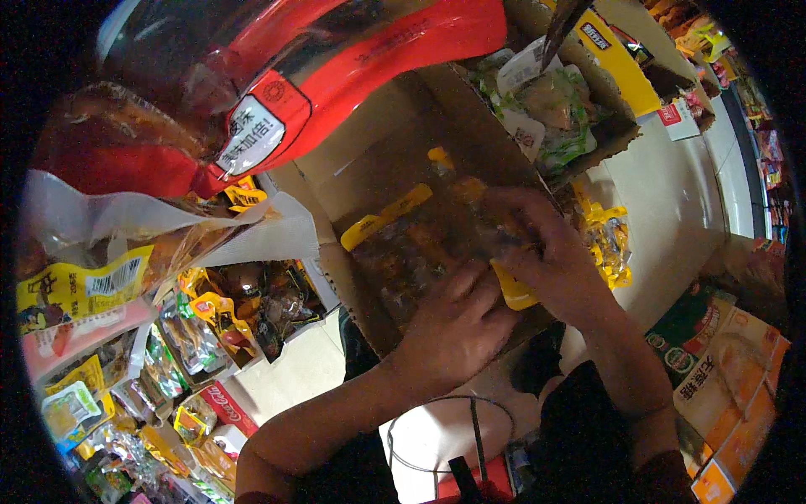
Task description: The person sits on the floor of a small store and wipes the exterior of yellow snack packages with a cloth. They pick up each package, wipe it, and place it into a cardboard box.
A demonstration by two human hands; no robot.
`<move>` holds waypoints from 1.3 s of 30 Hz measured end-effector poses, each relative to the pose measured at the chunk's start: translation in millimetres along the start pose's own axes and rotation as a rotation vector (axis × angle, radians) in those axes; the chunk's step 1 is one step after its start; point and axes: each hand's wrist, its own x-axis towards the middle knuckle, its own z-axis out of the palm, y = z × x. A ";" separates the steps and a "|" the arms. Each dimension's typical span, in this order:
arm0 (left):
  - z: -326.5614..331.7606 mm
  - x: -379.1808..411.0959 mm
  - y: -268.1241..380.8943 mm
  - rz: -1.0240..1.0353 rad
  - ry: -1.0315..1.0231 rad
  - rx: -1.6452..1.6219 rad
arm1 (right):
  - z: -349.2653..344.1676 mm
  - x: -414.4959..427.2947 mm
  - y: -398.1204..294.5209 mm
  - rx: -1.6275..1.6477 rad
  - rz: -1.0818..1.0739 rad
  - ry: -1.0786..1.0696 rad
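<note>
Both of my hands reach into a cardboard box (378, 138) that holds clear snack packets with yellow ends. My right hand (554, 252) has its fingers curled over a clear packet with a yellow end (513, 290), seeming to grip it. My left hand (450, 327) lies beside it, palm down, with bent fingers touching packets near the same yellow end. Its fingertips are dim, so its grip cannot be made out. Another packet, with a yellow strip (385, 216), lies further left in the box. The box's inside is in shadow.
Large red-printed packages (352, 69) hang close overhead at upper left. A box of green-and-clear packets (554, 107) adjoins at upper right. Several boxes of snacks (252, 309) stand left. Yellow packets (607, 239) lie right, above an orange printed bag (724, 372). A round wire frame (473, 435) stands below.
</note>
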 end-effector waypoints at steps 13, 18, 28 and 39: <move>-2.8 -20.8 -18.9 -0.317 -0.304 0.357 | 18.1 -8.8 18.3 -1.071 -0.263 -0.098; 2.0 -16.1 -15.2 -0.346 -0.355 0.313 | 14.8 -8.8 17.6 -1.067 -0.124 -0.216; -28.6 -4.5 -1.0 -0.424 -0.279 0.198 | -123.4 -21.4 58.3 -0.456 -0.063 0.614; -27.8 -11.8 -5.9 -0.456 -0.152 -0.016 | -84.8 -54.9 189.6 -0.895 0.052 0.221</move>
